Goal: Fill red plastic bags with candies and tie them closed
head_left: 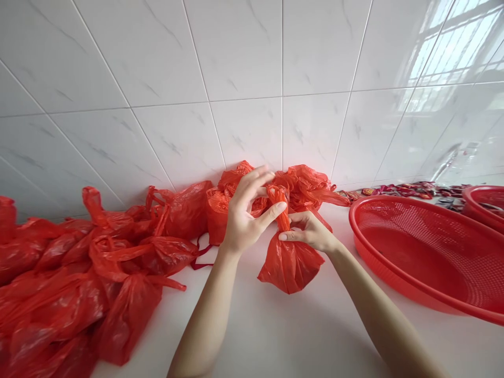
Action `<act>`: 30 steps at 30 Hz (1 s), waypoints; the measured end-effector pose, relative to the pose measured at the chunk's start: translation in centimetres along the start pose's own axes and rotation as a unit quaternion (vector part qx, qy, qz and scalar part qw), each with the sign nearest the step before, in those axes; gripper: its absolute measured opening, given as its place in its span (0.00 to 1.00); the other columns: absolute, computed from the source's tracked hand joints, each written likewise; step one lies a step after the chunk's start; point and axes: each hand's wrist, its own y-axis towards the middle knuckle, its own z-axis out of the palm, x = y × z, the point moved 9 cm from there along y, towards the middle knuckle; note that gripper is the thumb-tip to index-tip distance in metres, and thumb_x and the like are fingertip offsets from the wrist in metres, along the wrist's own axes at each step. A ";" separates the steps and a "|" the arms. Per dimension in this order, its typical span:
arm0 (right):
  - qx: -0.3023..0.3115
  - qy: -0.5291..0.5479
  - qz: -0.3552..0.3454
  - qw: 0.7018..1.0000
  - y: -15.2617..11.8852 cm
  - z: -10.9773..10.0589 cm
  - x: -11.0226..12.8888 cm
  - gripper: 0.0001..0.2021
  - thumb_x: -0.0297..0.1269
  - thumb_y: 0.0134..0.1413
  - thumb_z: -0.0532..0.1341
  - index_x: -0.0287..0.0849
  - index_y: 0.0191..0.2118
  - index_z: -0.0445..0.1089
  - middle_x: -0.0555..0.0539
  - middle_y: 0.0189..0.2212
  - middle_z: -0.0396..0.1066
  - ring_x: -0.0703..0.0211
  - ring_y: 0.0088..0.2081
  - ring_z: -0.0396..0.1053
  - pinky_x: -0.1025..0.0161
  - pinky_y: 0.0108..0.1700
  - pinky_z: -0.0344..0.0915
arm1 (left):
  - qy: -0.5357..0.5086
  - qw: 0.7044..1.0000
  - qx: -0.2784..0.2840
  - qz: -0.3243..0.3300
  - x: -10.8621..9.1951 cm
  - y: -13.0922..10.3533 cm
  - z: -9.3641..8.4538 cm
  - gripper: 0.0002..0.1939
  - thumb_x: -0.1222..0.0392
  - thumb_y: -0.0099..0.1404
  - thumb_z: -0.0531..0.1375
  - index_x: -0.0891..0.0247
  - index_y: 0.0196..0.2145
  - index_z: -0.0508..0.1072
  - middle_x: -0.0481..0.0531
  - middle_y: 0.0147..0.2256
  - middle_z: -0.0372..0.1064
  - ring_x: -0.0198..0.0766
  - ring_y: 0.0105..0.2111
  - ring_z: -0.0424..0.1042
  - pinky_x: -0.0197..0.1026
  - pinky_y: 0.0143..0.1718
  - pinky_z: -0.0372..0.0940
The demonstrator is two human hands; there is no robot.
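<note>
A small red plastic bag (290, 265) hangs filled and gathered at its neck, in front of me over the white table (252, 336). Pinched at that neck, between thumb and fingers, is my right hand (309, 231). Higher up, my left hand (252, 207) curves around the bag's twisted top, its thumb against the plastic. The upper fingers of this hand are raised and slightly blurred. What the bag contains is hidden.
Many filled red bags (129, 262) are heaped on the left. More red bags (307, 181) lie behind my hands by the tiled wall (248, 126). On the right stands a red perforated basket (417, 252), with a second basket (488, 202) and small wrapped packets (417, 189) behind it.
</note>
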 end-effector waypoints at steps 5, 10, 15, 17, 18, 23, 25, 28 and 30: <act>-0.012 0.023 -0.001 1.000 -0.2 -0.4 0.2 0.15 0.44 0.48 0.74 0.40 0.27 0.73 0.52 0.24 0.70 0.63 0.27 0.66 0.63 0.32 0.64 | 0.003 0.996 -0.004 -0.084 1.4 -0.1 -0.6 0.37 0.52 0.58 0.72 0.51 0.62 0.65 0.58 0.66 0.60 0.44 0.45 0.78 0.48 0.48 0.75; -0.004 0.004 -0.011 1.000 -0.1 -0.1 0.5 0.15 0.45 0.48 0.74 0.40 0.27 0.73 0.52 0.23 0.71 0.63 0.26 0.67 0.63 0.32 0.65 | 0.027 0.982 0.033 -0.184 2.8 -0.5 0.1 0.28 0.47 0.57 0.72 0.58 0.53 0.74 0.58 0.54 0.72 0.44 0.44 0.77 0.47 0.47 0.74; 0.019 -0.032 -0.013 0.999 -0.1 0.2 0.6 0.16 0.46 0.48 0.74 0.39 0.27 0.73 0.52 0.24 0.69 0.63 0.28 0.65 0.62 0.34 0.64 | -0.064 0.972 0.097 -0.204 2.7 -0.5 1.5 0.12 0.50 0.66 0.65 0.61 0.35 0.78 0.52 0.36 0.76 0.40 0.38 0.75 0.42 0.43 0.71; 0.028 -0.038 -0.011 0.999 -0.2 0.2 0.6 0.17 0.48 0.48 0.73 0.39 0.27 0.73 0.52 0.24 0.68 0.62 0.28 0.64 0.62 0.34 0.64 | -0.069 0.974 0.087 -0.200 2.7 -0.4 1.2 0.12 0.51 0.67 0.64 0.61 0.30 0.76 0.50 0.33 0.74 0.39 0.35 0.73 0.40 0.39 0.69; 0.031 -0.040 -0.010 0.999 -0.2 0.2 0.6 0.18 0.49 0.48 0.73 0.39 0.27 0.73 0.52 0.25 0.68 0.62 0.29 0.64 0.61 0.35 0.64 | -0.062 0.975 0.083 -0.196 2.7 -0.4 1.0 0.14 0.51 0.67 0.63 0.61 0.27 0.75 0.50 0.31 0.73 0.38 0.34 0.72 0.39 0.37 0.69; 0.051 -0.040 0.003 0.998 -0.4 0.5 0.4 0.17 0.48 0.49 0.73 0.39 0.28 0.74 0.50 0.26 0.70 0.61 0.30 0.66 0.60 0.36 0.66 | -0.054 0.976 0.081 -0.196 2.9 -0.4 0.8 0.13 0.52 0.68 0.61 0.61 0.30 0.78 0.50 0.33 0.74 0.38 0.36 0.73 0.40 0.39 0.69; 0.060 -0.032 0.008 0.998 -0.4 0.6 0.4 0.16 0.48 0.49 0.73 0.39 0.28 0.74 0.51 0.26 0.71 0.62 0.29 0.66 0.61 0.36 0.65 | -0.066 0.975 0.079 -0.198 2.8 -0.4 0.7 0.12 0.51 0.68 0.61 0.62 0.37 0.80 0.52 0.36 0.75 0.41 0.39 0.74 0.42 0.42 0.71; 0.061 -0.026 0.015 0.998 -0.4 0.6 0.4 0.15 0.47 0.49 0.73 0.39 0.29 0.76 0.50 0.26 0.72 0.62 0.29 0.67 0.62 0.36 0.66 | -0.085 0.973 0.101 -0.190 2.2 -0.3 0.9 0.11 0.54 0.65 0.64 0.61 0.42 0.80 0.55 0.41 0.76 0.41 0.39 0.76 0.44 0.42 0.72; 0.060 -0.030 0.019 0.998 -0.5 0.6 0.4 0.15 0.47 0.49 0.73 0.38 0.30 0.77 0.49 0.27 0.73 0.61 0.31 0.68 0.61 0.37 0.66 | -0.093 0.972 0.122 -0.180 1.9 -0.3 1.0 0.11 0.57 0.62 0.65 0.60 0.42 0.80 0.56 0.47 0.75 0.43 0.42 0.76 0.45 0.44 0.73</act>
